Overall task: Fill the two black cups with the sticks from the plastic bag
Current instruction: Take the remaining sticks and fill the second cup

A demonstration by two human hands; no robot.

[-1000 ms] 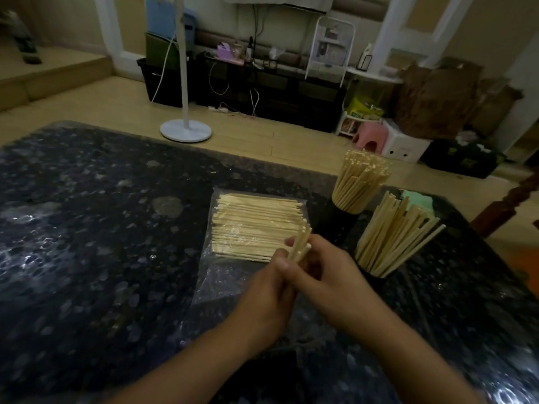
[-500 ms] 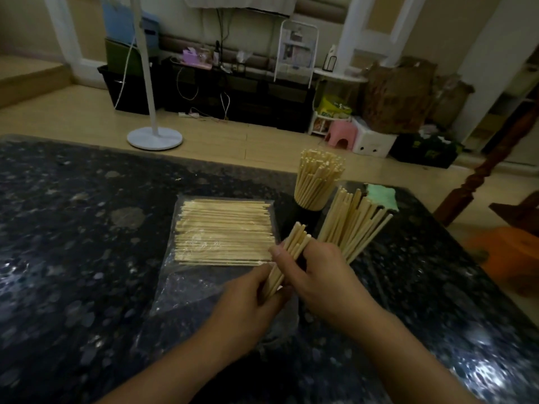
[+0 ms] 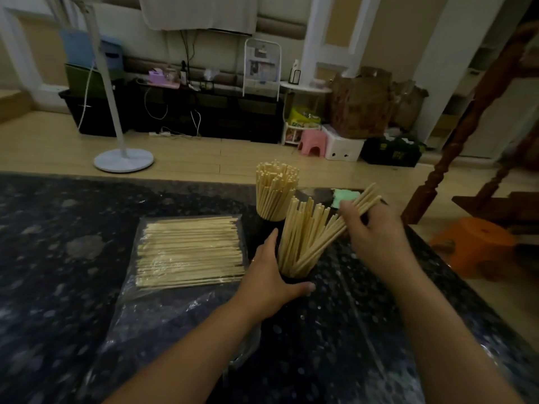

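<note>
At near cup [image 3: 294,277] — left hand [image 3: 269,277] grips; right hand [image 3: 372,228] holds sticks [image 3: 360,204].

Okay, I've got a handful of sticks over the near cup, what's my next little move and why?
Probably slide the bundle of sticks down into the near cup and then let go. The right hand holds them slanted, lower ends already among the sticks in that cup, while the left hand steadies the cup. More sticks lie in the plastic bag.
</note>
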